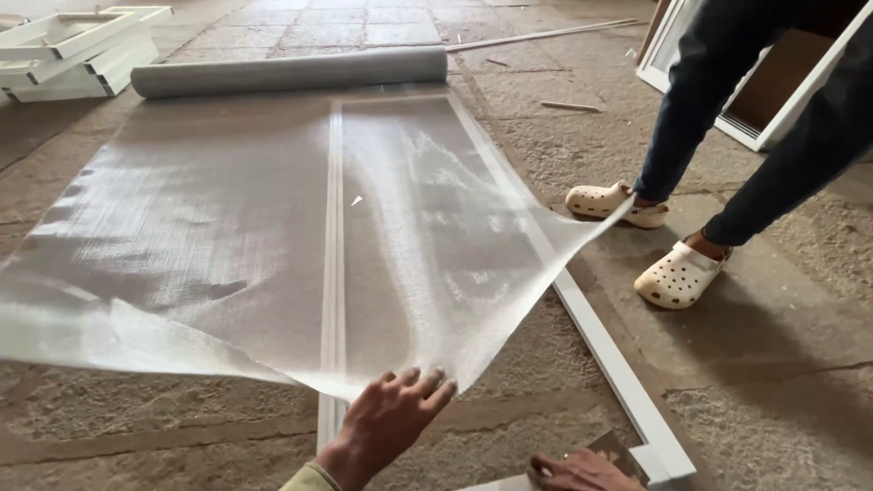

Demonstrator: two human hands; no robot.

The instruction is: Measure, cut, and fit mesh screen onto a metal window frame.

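Nearest the camera, down at six o'clock, the left hand [386, 423] lay flat with fingers spread on the near edge of the translucent mesh sheet [227, 227], pressing it rather than gripping it. Just right of it, at about five o'clock, the right hand [577, 473] sat low by the white frame's [600, 350] near corner, mostly cut off by the picture's edge; whether it was clenched on anything I could not tell.

Sweeping from the left: at ten o'clock a stack of white frames [77, 50] rested on the stone floor [773, 400]. The mesh sheet spread from nine o'clock across the middle, its left part lying beyond the frame on the floor, its near edge lifted and rippled. At twelve o'clock the grey mesh roll [291, 73] lay uncut from the sheet. Under the mesh the frame's centre bar [333, 227] showed through, running towards six o'clock.

On the right, the mesh's corner at three o'clock was raised off the frame's right rail, up beside a second person's pale clogs [677, 273]; that person's hand was out of view.

My read: the mesh was unrolled and draped over the frame, so covering was done. Left, by the look of it: pulling it flat, squaring it, fixing it, and trimming it from the roll.
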